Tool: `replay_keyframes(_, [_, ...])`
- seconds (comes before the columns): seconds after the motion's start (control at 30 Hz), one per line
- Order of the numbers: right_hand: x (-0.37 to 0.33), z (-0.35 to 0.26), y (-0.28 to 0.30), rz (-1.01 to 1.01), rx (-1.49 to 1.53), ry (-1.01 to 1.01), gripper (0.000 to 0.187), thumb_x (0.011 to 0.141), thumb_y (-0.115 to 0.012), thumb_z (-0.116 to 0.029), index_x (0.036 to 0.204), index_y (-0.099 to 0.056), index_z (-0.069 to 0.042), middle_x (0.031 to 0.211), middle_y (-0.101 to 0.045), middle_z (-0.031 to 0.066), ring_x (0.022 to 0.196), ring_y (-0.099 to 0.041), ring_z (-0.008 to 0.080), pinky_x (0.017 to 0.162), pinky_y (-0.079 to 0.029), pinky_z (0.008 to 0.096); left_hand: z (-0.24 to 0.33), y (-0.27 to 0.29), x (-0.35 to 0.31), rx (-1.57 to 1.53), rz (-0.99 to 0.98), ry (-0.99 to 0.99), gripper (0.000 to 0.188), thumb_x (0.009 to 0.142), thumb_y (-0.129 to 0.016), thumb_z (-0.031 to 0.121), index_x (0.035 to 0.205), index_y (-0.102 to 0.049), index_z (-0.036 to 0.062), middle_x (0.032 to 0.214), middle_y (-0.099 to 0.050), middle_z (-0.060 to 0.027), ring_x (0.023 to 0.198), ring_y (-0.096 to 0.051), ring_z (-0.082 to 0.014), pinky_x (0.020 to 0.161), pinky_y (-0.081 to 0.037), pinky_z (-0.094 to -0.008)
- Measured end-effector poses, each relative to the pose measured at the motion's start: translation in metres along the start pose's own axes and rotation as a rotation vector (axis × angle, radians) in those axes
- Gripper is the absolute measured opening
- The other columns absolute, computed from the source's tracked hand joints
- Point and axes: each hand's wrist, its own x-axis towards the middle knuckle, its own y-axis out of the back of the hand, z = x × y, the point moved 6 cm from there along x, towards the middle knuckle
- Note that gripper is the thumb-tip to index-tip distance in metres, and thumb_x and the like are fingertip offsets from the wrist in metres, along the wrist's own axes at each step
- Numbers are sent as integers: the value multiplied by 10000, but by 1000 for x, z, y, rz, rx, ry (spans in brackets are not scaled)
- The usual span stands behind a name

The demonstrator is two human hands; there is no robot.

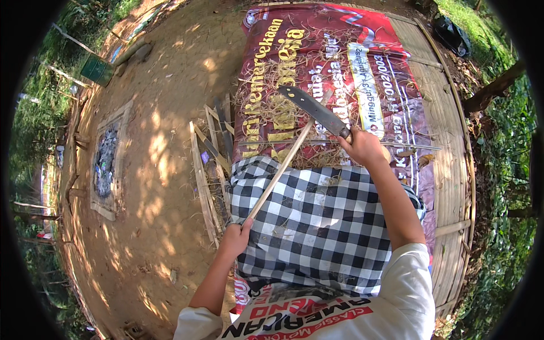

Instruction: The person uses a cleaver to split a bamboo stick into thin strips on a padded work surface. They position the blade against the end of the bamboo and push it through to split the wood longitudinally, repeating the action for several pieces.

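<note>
My left hand [235, 237] grips the near end of a long thin bamboo strip [280, 170] that slants up and away over my lap. My right hand [362, 146] holds the handle of a dark machete [314, 107]. Its blade points up and left, and its edge meets the far part of the strip. A black-and-white checked cloth [317, 226] covers my legs. Beneath me lies a red printed banner [334, 51] strewn with thin bamboo shavings [272, 96].
The banner lies on a woven bamboo platform [445, 113]. Several split bamboo slats [207, 170] lean at its left edge. Bare dirt ground [158, 113] spreads left, with a square ash pit [106, 164]. Greenery and a black bag [451, 34] border the right.
</note>
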Motion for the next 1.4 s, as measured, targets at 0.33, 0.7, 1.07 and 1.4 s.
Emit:
replay_keyframes(0.33, [-57,-135,-25,-199,145,453,657,835,-563,-659,891,-616,-7,585,-628,160,552,-652,348,554,-536,444,-5,0,-4,49,54,2,732,955,-470,545,668,-613,-113,599,-538,-321,653,-597,-491,630,-468,-506])
replay_keyframes(0.7, [-20,-68,-30,-27,-23,484,618,858,-557,-641,859,-573,-24,648,-620,144,570,-642,290,531,-503,409,-11,-2,-3,8,53,-30,698,958,-491,517,659,-600,-104,597,-528,-312,645,-588,-484,607,-457,-500])
replay_keyframes(1.07, [-21,-57,-17,-248,191,149,382,773,-686,-321,954,-591,1,757,-672,212,704,-672,377,678,-548,470,-2,-1,1,24,21,11,702,957,-493,512,646,-601,-107,575,-521,-313,620,-583,-490,592,-458,-500])
replay_keyframes(1.4, [-17,-89,-46,-322,15,402,287,663,-645,-186,913,-626,-47,722,-681,156,691,-688,316,629,-542,429,5,2,-8,23,54,0,658,966,-496,476,685,-618,-107,596,-535,-310,619,-587,-485,590,-461,-499])
